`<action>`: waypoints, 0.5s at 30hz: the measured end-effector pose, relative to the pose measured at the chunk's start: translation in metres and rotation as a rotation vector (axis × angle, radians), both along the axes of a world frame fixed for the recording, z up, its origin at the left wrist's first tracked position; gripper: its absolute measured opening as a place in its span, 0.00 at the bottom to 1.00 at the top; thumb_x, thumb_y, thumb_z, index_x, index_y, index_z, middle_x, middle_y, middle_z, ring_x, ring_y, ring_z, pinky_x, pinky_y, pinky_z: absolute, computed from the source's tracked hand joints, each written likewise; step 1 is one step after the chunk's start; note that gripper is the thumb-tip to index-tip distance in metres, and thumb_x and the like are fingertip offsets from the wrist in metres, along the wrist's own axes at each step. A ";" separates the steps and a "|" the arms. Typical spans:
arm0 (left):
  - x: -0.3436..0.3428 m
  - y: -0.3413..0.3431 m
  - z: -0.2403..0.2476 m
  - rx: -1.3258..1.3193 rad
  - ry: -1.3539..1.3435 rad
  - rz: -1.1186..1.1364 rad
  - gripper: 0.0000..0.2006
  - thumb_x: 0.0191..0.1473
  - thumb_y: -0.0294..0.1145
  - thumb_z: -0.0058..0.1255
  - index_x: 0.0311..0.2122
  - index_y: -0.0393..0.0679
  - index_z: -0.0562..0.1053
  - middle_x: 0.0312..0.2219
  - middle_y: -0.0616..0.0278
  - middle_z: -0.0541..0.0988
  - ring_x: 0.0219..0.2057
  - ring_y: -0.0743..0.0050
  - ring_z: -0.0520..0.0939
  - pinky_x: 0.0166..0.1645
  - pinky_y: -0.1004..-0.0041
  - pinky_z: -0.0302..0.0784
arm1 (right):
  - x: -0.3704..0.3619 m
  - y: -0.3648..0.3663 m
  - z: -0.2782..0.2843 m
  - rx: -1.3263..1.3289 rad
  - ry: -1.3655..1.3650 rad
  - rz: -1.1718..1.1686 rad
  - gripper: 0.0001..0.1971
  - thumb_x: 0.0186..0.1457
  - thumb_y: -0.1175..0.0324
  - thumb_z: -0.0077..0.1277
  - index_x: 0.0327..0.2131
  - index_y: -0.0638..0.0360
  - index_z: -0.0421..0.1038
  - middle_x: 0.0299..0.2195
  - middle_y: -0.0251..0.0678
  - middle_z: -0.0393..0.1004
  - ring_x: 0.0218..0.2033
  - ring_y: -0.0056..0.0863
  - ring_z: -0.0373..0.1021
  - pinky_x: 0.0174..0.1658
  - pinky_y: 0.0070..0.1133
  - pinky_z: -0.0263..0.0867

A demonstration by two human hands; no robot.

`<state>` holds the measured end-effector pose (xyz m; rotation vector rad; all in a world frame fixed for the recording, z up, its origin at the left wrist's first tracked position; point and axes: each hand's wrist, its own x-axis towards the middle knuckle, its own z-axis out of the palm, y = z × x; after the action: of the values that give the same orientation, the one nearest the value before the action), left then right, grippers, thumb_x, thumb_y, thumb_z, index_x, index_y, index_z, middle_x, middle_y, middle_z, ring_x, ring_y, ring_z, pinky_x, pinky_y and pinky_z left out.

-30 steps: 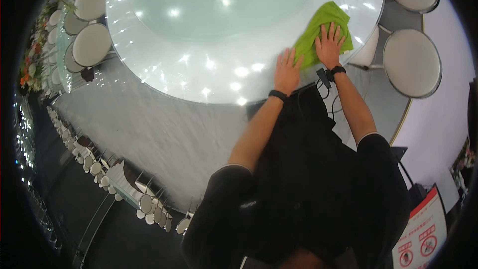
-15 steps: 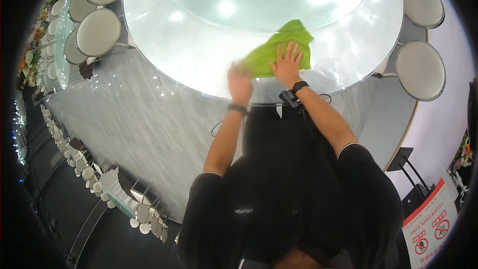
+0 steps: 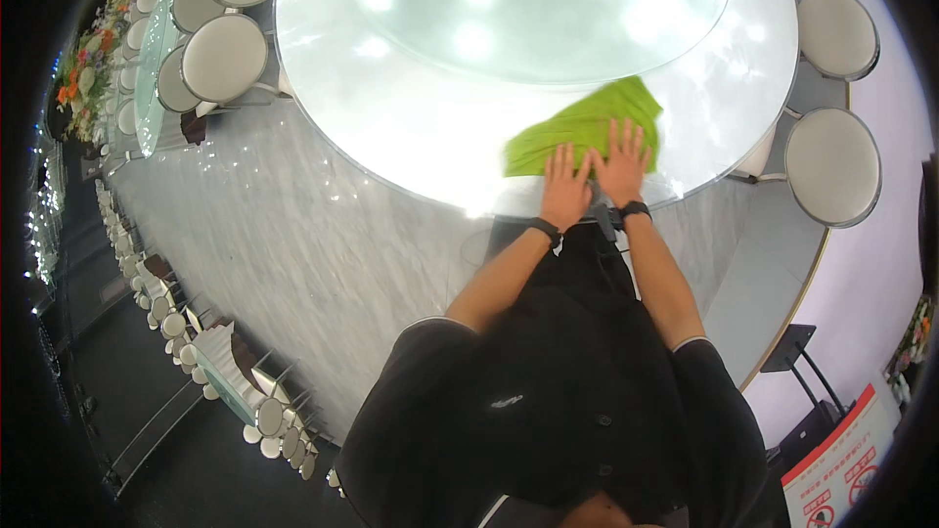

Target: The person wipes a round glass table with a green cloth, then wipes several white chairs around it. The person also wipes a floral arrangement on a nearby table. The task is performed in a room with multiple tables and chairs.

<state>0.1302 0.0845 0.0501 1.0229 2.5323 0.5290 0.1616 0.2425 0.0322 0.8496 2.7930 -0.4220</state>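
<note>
A bright green cloth (image 3: pixel 587 124) lies flat on the near part of a large round glass table (image 3: pixel 391 117). My left hand (image 3: pixel 565 186) presses flat on the cloth's near edge, fingers spread. Beside it, my right hand (image 3: pixel 622 162) also rests flat on the cloth, fingers apart. Both wrists wear dark bands. A raised round glass turntable (image 3: pixel 538 0) fills the table's middle, beyond the cloth.
White round-seated chairs ring the table: two at the left (image 3: pixel 225 57) and two at the right (image 3: pixel 831 166). The floor is grey marble (image 3: pixel 274 264). A red and white sign (image 3: pixel 841 469) stands at the lower right. More tables and chairs (image 3: pixel 147 88) stretch away at the far left.
Both hands and the green cloth have slid leftward along the table's near edge. My left hand, off the cloth a second ago, now lies on it next to the right.
</note>
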 end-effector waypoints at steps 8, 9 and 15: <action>-0.008 0.012 0.000 0.044 -0.058 -0.271 0.31 0.65 0.35 0.48 0.73 0.60 0.61 0.75 0.54 0.52 0.76 0.53 0.51 0.74 0.37 0.45 | 0.062 0.043 -0.004 0.000 -0.058 -0.143 0.43 0.67 0.38 0.44 0.77 0.43 0.44 0.77 0.51 0.37 0.77 0.58 0.33 0.71 0.61 0.38; -0.012 0.007 0.001 0.043 -0.056 -0.280 0.31 0.65 0.34 0.48 0.73 0.60 0.61 0.75 0.55 0.52 0.76 0.55 0.52 0.74 0.37 0.45 | 0.057 0.038 -0.005 0.006 -0.116 -0.157 0.42 0.68 0.38 0.43 0.77 0.43 0.43 0.77 0.52 0.36 0.77 0.60 0.32 0.71 0.62 0.38; -0.070 -0.058 -0.006 0.140 -0.051 -0.256 0.29 0.65 0.34 0.47 0.71 0.60 0.64 0.74 0.58 0.57 0.75 0.58 0.56 0.74 0.42 0.51 | -0.007 -0.036 -0.017 0.087 -0.234 -0.251 0.42 0.70 0.40 0.40 0.77 0.51 0.42 0.76 0.63 0.34 0.74 0.72 0.30 0.66 0.71 0.39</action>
<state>0.0599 0.0264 0.0438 1.3422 2.3005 0.6549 0.1548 0.2062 0.0149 1.1931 2.5148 -0.2215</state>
